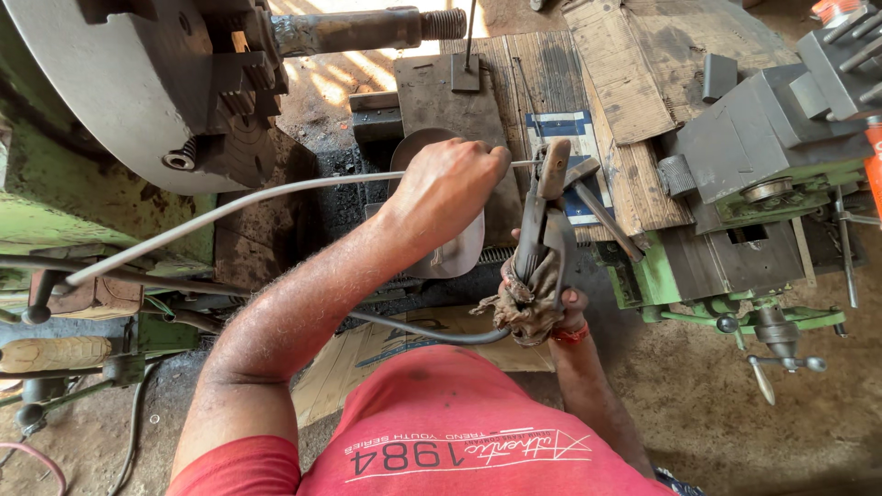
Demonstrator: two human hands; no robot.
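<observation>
My left hand is closed around a long thin grey metal rod that runs from the far left across to the middle. The rod's right end meets the jaws of a clamp-type holder tool. My right hand grips that tool's handle through a dirty brown rag. A red thread sits on my right wrist. A black cable curves from the tool's handle towards the left. Both hands hover over the bed of a green lathe, just apart from each other.
A large grey lathe chuck at the upper left holds a rusty threaded bar. A grey tailstock block stands at the right, with handwheels below it. Worn wooden planks and a grey metal plate lie beyond my hands.
</observation>
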